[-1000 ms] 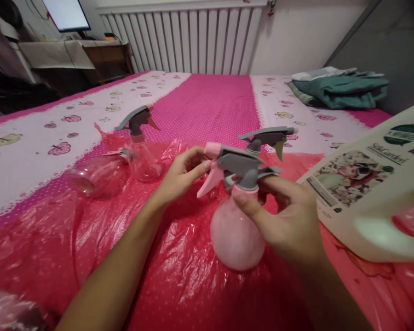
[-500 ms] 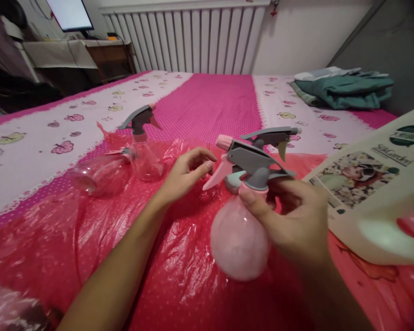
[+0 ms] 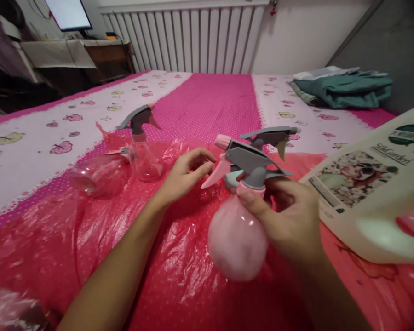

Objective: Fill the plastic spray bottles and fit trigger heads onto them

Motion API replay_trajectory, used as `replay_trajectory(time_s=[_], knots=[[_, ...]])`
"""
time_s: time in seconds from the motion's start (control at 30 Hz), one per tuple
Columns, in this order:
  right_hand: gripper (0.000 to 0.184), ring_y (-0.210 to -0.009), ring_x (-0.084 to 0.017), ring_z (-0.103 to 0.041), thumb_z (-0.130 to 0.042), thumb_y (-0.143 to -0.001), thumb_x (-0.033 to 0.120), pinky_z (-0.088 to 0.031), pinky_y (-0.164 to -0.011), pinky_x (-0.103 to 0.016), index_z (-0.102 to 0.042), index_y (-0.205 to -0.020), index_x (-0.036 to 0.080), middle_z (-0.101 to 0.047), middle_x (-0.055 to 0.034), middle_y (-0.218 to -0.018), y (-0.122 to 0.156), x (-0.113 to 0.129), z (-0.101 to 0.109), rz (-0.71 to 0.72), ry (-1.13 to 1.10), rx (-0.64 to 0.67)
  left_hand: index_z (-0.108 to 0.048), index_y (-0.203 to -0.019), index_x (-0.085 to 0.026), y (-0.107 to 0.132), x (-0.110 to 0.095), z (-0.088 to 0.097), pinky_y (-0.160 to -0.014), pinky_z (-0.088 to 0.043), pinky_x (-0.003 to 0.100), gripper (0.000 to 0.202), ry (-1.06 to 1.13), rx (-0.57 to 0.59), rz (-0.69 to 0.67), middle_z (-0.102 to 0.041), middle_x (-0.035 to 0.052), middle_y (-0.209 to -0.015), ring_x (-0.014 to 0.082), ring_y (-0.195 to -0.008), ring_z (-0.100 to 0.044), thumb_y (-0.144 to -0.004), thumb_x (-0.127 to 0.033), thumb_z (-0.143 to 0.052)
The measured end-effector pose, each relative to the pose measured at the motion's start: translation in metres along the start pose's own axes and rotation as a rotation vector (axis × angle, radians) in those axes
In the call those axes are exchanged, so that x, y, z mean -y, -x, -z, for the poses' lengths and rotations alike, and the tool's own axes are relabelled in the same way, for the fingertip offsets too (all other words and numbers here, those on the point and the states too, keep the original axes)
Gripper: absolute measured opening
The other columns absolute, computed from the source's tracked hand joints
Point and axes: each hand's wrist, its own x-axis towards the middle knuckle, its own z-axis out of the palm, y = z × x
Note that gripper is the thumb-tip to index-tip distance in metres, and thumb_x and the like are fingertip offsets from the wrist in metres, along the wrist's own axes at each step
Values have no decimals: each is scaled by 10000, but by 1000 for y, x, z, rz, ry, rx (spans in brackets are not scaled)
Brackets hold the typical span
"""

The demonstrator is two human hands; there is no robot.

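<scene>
My right hand (image 3: 293, 216) grips a round spray bottle (image 3: 238, 239) by its pink collar. The bottle stands nearly upright, has a grey and pink trigger head and looks filled with something whitish pink. My left hand (image 3: 191, 170) hovers just left of the pink trigger, fingers loosely curled and apart, holding nothing. Behind the held bottle shows another grey trigger head (image 3: 271, 135) with a yellowish trigger; most of its bottle is hidden. To the left stands a clear spray bottle (image 3: 145, 158) with a grey head, and a clear bottle (image 3: 98, 174) lies on its side beside it.
A large cream jug (image 3: 372, 184) with a picture label leans in at the right. Red plastic sheeting (image 3: 172, 276) covers the near part of the bed (image 3: 224, 96). Folded green cloth (image 3: 348, 87) lies at the far right. A radiator (image 3: 193, 41) is behind the bed.
My right hand and the spray bottle have shifted very slightly left. My left hand has stayed about where it was.
</scene>
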Motion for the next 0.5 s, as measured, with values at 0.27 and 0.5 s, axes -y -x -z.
replay_trajectory(time_s=[0.27,0.5], knots=[[192,-559,-118,-525,-776,-881,366,-409,-512,-253,-753,-840,179,-622,16,-672,2,-4,-5,39,97,-67,-717,-991,-200,-2,-3,0,-664,-470,259,350,155,81,-56,-668,13,-825,137,-702,-592,-968,-548,-683],[149,-723,-167,-596,-803,-856,322,-484,-677,-303,-761,-874,180,-629,0,-746,3,-9,-10,151,211,-7,-701,-902,-216,-1,-2,0,-603,-473,300,606,307,108,-126,-624,5,-710,150,-605,-563,-820,-815,-669]])
